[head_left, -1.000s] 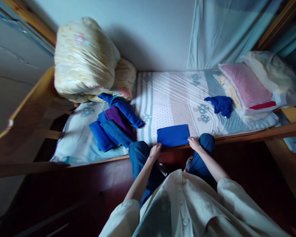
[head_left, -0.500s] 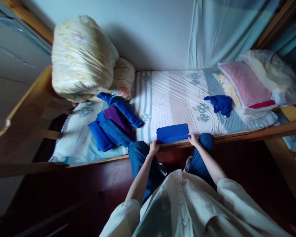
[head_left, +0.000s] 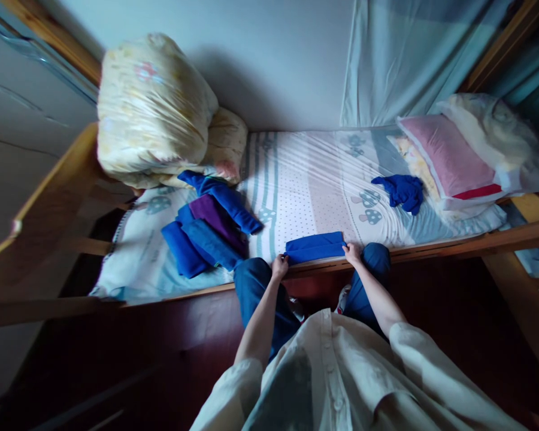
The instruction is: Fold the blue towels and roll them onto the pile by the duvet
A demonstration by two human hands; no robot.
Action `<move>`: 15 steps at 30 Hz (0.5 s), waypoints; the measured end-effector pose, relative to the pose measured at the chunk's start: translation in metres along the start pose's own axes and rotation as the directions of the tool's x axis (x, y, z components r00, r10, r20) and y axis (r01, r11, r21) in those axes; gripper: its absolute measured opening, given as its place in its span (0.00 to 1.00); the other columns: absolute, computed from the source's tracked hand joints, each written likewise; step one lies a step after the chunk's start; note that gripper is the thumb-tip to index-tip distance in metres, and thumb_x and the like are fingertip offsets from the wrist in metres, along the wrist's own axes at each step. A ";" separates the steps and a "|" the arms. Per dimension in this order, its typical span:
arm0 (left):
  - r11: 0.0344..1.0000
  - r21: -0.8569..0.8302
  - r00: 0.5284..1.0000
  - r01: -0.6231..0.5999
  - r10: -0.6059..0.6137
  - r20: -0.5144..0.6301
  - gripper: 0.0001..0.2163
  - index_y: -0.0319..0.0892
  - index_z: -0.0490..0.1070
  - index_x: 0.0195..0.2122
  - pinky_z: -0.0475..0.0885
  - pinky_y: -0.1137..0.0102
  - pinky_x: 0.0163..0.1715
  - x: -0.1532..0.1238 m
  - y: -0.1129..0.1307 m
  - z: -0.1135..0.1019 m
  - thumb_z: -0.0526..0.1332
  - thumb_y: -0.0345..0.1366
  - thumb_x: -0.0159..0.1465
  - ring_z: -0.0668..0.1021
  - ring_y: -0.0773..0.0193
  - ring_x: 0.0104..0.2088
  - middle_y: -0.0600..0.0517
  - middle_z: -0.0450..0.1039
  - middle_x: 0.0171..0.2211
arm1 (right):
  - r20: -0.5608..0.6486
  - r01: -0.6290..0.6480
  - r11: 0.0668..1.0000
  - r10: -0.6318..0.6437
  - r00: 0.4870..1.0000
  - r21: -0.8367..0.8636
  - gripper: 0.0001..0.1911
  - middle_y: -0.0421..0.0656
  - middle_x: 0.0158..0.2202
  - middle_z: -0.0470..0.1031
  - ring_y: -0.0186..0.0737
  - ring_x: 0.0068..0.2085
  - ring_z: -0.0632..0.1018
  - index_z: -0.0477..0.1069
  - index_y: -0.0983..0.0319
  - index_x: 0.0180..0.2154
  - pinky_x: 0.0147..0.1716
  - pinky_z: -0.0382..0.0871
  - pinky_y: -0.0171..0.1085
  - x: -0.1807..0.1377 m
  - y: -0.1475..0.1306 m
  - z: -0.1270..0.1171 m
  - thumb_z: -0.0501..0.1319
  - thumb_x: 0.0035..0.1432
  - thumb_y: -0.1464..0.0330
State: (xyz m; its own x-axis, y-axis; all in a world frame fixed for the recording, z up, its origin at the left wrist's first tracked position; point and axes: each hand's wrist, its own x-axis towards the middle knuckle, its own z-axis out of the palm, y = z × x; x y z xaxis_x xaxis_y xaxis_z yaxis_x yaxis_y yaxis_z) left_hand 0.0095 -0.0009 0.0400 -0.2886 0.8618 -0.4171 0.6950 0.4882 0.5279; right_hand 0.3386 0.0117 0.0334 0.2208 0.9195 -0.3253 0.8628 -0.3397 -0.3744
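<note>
We have the blue rectangular cloth [head_left: 314, 246] along the near edge of the bed [head_left: 291, 167], where it lies as a narrow strip with a crease running along its length. Our left hand [head_left: 279, 267] pinches the near left corner and our right hand [head_left: 352, 253] pinches the near right corner, so the grip of both is closed on fabric. In our judgement, the step in hand is folding the near side over toward the far side. The next move seems to call for an even motion of the two hands, so that the edges meet straight and no layer slips off the bed. To our left lie several folded blue cloths [head_left: 184, 248], with a purple folded cloth [head_left: 215, 215] among them, in front of the bundled quilt [head_left: 157, 108]. To our right, well apart, a crumpled blue garment [head_left: 403, 193] rests near the pink pillow [head_left: 449, 152].
</note>
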 end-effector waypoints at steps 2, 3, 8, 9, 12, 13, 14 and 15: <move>1.000 0.003 1.000 0.005 -0.005 -0.006 0.09 0.36 0.75 0.45 0.73 0.66 0.43 0.000 -0.001 0.002 0.58 0.32 0.67 0.82 0.52 0.43 0.41 0.81 0.36 | 0.014 -0.017 0.999 0.017 1.000 -0.034 0.12 0.49 0.39 0.82 0.41 0.42 0.79 0.79 0.63 0.41 0.40 0.65 0.32 -0.001 -0.001 0.000 0.60 0.69 0.63; 1.000 0.004 1.000 0.005 -0.005 -0.010 0.08 0.36 0.75 0.44 0.73 0.67 0.43 0.000 -0.001 0.002 0.59 0.32 0.67 0.82 0.52 0.43 0.41 0.81 0.36 | 0.024 -0.021 0.999 0.022 0.999 -0.045 0.13 0.49 0.39 0.82 0.42 0.42 0.79 0.80 0.63 0.41 0.40 0.64 0.32 -0.002 -0.001 0.000 0.60 0.69 0.63; 1.000 0.004 0.999 -0.005 0.005 -0.033 0.08 0.38 0.74 0.44 0.73 0.66 0.44 -0.001 -0.002 0.005 0.58 0.31 0.67 0.82 0.52 0.42 0.42 0.80 0.35 | 0.048 -0.015 0.999 0.018 0.999 -0.047 0.13 0.50 0.43 0.82 0.43 0.46 0.79 0.78 0.64 0.47 0.45 0.66 0.34 -0.006 0.000 0.001 0.59 0.69 0.64; 1.000 0.003 0.999 -0.006 0.006 -0.035 0.08 0.38 0.74 0.45 0.73 0.65 0.44 -0.001 -0.003 0.006 0.58 0.31 0.67 0.82 0.52 0.42 0.43 0.79 0.35 | 0.026 -0.004 0.999 0.005 1.000 -0.040 0.13 0.50 0.45 0.82 0.44 0.47 0.78 0.77 0.64 0.49 0.46 0.67 0.34 -0.007 0.001 0.001 0.59 0.69 0.65; 0.998 0.005 0.994 -0.070 0.070 -0.088 0.11 0.38 0.73 0.49 0.74 0.62 0.47 -0.002 -0.007 0.008 0.58 0.31 0.66 0.81 0.53 0.42 0.44 0.79 0.37 | -0.086 0.095 0.995 -0.097 0.992 -0.024 0.15 0.50 0.50 0.80 0.45 0.51 0.77 0.74 0.63 0.54 0.52 0.68 0.38 -0.011 0.002 0.001 0.58 0.68 0.69; 0.991 0.017 0.983 -0.130 0.132 -0.127 0.12 0.39 0.73 0.50 0.74 0.61 0.49 -0.003 -0.009 0.009 0.58 0.31 0.65 0.80 0.53 0.43 0.43 0.78 0.40 | -0.121 0.151 0.988 -0.153 0.981 -0.024 0.16 0.51 0.51 0.79 0.46 0.53 0.76 0.74 0.62 0.55 0.54 0.68 0.39 -0.013 0.002 0.001 0.58 0.68 0.70; 0.977 0.041 0.963 -0.210 0.214 -0.162 0.13 0.39 0.73 0.51 0.74 0.60 0.51 -0.005 -0.011 0.010 0.58 0.30 0.65 0.80 0.52 0.46 0.42 0.78 0.43 | -0.143 0.214 0.976 -0.216 0.966 -0.028 0.17 0.52 0.53 0.78 0.46 0.55 0.75 0.73 0.62 0.56 0.55 0.67 0.41 -0.015 0.001 0.001 0.57 0.68 0.70; 0.951 0.076 0.934 -0.299 0.308 -0.182 0.14 0.39 0.73 0.52 0.73 0.59 0.53 -0.006 -0.012 0.011 0.58 0.31 0.65 0.79 0.51 0.49 0.41 0.77 0.46 | -0.151 0.280 0.959 -0.282 0.947 -0.033 0.18 0.52 0.55 0.77 0.47 0.56 0.75 0.73 0.62 0.57 0.57 0.67 0.42 -0.018 0.000 0.001 0.57 0.68 0.71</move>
State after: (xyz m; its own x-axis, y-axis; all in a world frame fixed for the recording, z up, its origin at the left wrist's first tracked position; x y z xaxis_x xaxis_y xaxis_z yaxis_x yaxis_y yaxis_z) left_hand 0.0097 -0.0136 0.0281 -0.1757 0.9801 -0.0920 0.7973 0.1965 0.5706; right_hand 0.3342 -0.0049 0.0381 0.0343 0.9968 -0.0716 0.9047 -0.0614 -0.4215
